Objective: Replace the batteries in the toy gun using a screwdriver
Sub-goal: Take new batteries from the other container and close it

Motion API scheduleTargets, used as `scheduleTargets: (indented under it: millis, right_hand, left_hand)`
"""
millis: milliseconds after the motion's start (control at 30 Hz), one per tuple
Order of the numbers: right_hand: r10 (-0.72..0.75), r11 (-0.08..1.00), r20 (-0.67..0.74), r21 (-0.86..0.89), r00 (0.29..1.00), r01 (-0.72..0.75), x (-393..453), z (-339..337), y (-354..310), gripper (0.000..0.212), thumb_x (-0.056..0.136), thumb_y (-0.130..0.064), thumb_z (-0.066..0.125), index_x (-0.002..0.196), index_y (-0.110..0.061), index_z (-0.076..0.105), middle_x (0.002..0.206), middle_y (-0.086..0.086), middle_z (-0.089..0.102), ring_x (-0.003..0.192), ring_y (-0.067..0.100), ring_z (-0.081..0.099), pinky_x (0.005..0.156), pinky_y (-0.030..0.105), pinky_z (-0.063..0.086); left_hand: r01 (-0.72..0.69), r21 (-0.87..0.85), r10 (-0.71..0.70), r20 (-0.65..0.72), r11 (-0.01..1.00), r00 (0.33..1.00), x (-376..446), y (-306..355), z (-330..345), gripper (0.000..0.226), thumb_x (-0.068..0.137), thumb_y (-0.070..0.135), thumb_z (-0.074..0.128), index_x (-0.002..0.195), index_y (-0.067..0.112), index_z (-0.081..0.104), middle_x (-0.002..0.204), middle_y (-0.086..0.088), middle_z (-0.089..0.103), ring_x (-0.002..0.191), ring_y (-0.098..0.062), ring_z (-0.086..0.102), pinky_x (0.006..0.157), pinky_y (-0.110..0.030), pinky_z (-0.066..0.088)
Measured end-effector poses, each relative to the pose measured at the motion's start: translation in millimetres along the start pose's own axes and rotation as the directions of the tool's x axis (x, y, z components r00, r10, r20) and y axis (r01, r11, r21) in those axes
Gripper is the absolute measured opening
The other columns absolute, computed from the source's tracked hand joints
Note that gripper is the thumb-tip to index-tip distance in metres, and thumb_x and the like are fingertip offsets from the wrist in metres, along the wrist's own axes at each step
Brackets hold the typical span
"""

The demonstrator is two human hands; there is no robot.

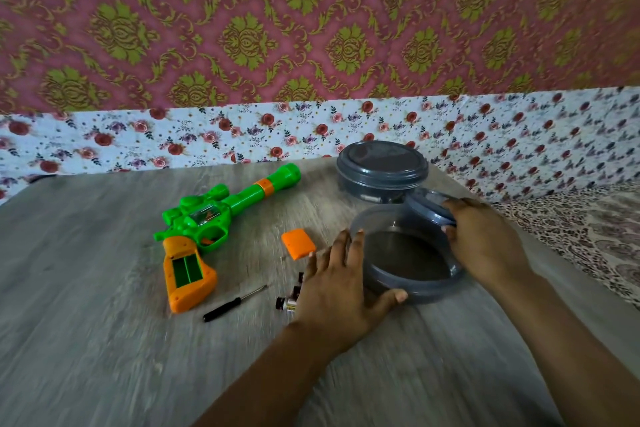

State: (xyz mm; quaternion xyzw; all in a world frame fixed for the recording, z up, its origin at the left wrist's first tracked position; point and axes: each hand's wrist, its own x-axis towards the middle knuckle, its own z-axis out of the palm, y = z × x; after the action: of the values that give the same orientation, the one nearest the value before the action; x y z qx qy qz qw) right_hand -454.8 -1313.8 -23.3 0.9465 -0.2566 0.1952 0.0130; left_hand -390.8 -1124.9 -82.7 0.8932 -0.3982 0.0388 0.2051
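Two hands: both on the near grey plastic container (412, 291), open-topped, at the counter's right.
Left hand (337, 282): fingers splayed along the container's left rim, thumb hooked on the near wall; steadying, not clenched.
Right hand (485, 239): fingers curled on the grey lid (431, 206), held tilted at the far right rim, partly over the opening.
Key relation: batteries (290, 302) lie just left of and partly under the left hand, touching or nearly so; count unclear, blurred. Left hand is the nearer by far.
Toy gun (211, 229): flat on the counter, well left of the hands, barrel running up-right, grip toward the viewer, battery bay open and seemingly empty.
Battery cover (298, 243): orange, loose, between gun and container.
Screwdriver (235, 303): black handle, lying diagonally near the grip, tip toward the batteries.
Second container (381, 170): lidded, behind the open one.
Counter (104, 340): grey wood-grain, flat, uncluttered.
Room: floral fabric (173, 142) behind, damask wall above.
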Motion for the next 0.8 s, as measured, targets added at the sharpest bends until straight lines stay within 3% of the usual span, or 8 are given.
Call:
scheduleTargets:
  millis: [200, 367, 600, 800]
  right_hand:
    - [-0.157, 0.988, -0.040, 0.000, 0.987, 0.157, -16.7, -7.9, -14.0, 0.038, 0.083, -0.016, 0.062, 0.120, -0.011, 0.055, 0.120, 0.007, 0.054, 0.109, 0.027, 0.052, 0.084, 0.035, 0.048]
    - [-0.296, 0.955, -0.111, -0.029, 0.949, 0.294, -42.6, -11.9, -29.0, 0.042, 0.061, -0.013, 0.080, 0.101, -0.008, 0.066, 0.101, 0.009, 0.063, 0.089, 0.030, 0.064, 0.068, 0.037, 0.055]
    - [-0.349, 0.937, -0.115, -0.054, 0.930, 0.345, -64.6, -18.2, -41.6, 0.043, 0.056, -0.013, 0.083, 0.096, -0.007, 0.068, 0.092, 0.008, 0.065, 0.080, 0.029, 0.065, 0.061, 0.036, 0.056]
    - [-0.351, 0.936, -0.030, -0.055, 0.936, 0.349, -72.1, -19.4, -45.7, 0.045, 0.050, -0.015, 0.086, 0.091, -0.008, 0.069, 0.088, 0.007, 0.064, 0.074, 0.027, 0.064, 0.057, 0.035, 0.056]
  left_hand:
    - [-0.007, 0.015, 0.007, -0.012, 1.000, 1.000, -0.4, -1.7, 4.7, 0.103, 0.067, 0.083, 0.013, 0.149, 0.025, -0.008, 0.160, -0.002, -0.001, 0.146, -0.020, 0.007, 0.117, -0.038, 0.011]
    - [0.006, 0.030, -0.006, -0.009, 1.000, 1.000, -1.1, 0.4, 5.7, 0.109, 0.065, 0.083, 0.011, 0.149, 0.018, -0.012, 0.160, -0.003, -0.004, 0.146, -0.018, 0.007, 0.116, -0.035, 0.011]
    - [0.018, 0.005, -0.018, -0.034, 1.000, 0.999, 0.2, -1.5, 6.3, 0.121, 0.057, 0.086, 0.007, 0.148, 0.008, -0.012, 0.159, -0.006, 0.005, 0.144, -0.018, 0.016, 0.114, -0.033, 0.018]
    - [0.009, -0.080, -0.016, -0.090, 0.997, 0.996, 2.2, -4.8, 11.6, 0.119, 0.065, 0.083, 0.033, 0.149, 0.011, -0.012, 0.159, -0.004, 0.008, 0.143, -0.015, 0.023, 0.111, -0.032, 0.026]
